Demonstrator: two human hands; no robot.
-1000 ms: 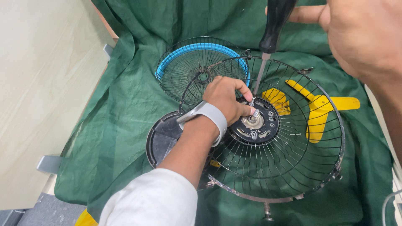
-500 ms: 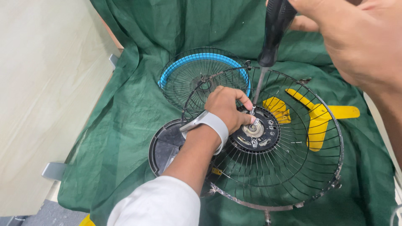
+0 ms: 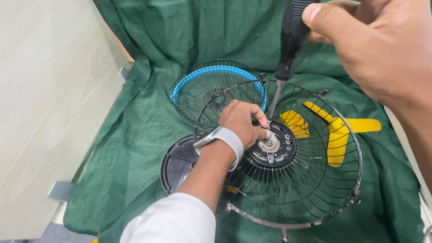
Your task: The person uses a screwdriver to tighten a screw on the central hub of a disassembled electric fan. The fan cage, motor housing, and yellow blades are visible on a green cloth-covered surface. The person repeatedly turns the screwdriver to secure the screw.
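The right hand (image 3: pixel 382 49) is clamped around the black handle of a screwdriver (image 3: pixel 288 49), whose shaft slants down to the motor hub (image 3: pixel 272 150) at the centre of the wire fan guard (image 3: pixel 315 198) lying on the green cloth (image 3: pixel 135 135). The left hand (image 3: pixel 240 121), a grey watch on its wrist, reaches inside the guard with fingertips pinched together at the screwdriver's tip beside the hub. Yellow fan blades (image 3: pixel 335 135) lie under the guard, and a blue-rimmed guard (image 3: pixel 211 85) sits just behind it
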